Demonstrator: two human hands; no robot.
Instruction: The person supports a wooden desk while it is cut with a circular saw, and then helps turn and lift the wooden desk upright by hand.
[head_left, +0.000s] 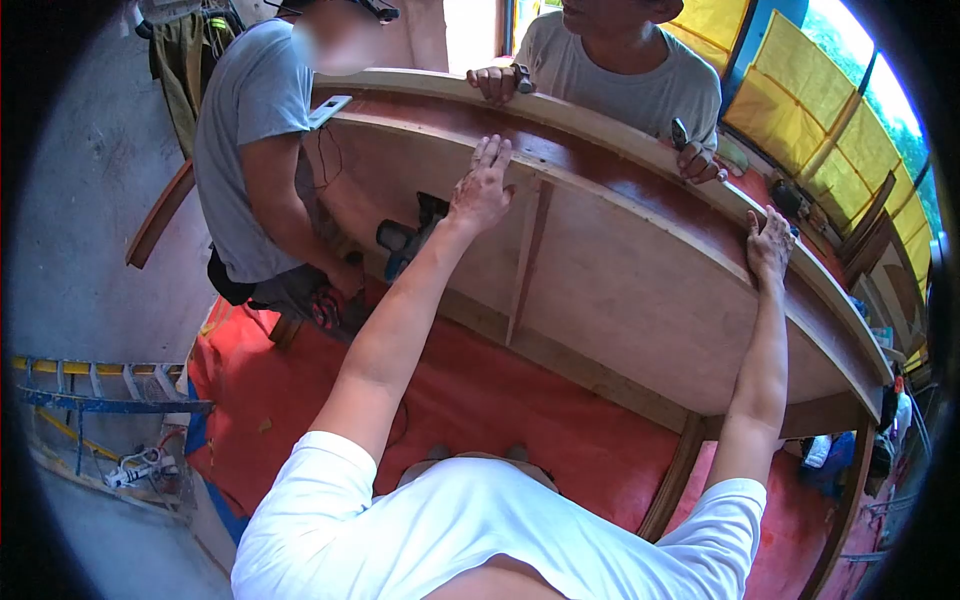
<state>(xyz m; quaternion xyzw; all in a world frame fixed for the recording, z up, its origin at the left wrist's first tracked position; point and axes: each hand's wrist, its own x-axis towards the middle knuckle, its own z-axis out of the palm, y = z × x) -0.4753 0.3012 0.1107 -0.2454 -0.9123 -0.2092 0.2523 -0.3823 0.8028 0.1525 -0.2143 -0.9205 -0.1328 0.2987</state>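
A long wooden frame (620,185), with a reddish-brown inner face between pale edge strips, stretches across in front of me. My left hand (482,185) lies with its fingers stretched out against the near edge strip, holding nothing. Farther right, my right hand (770,245) rests on the same frame, its fingers extended across the brown face towards the far strip. Under the frame hang pale panels (640,300) with an upright wooden batten (530,260) between them. Beyond my left forearm is a dark blue power tool (400,245), partly hidden.
A co-worker in grey (250,150) bends at the left; another person (610,80) has both hands on the far strip. Red sheeting (480,390) covers the floor. A blue-and-yellow ladder (110,385) is at the left wall. A pale flat piece (328,110) lies on the frame's left end.
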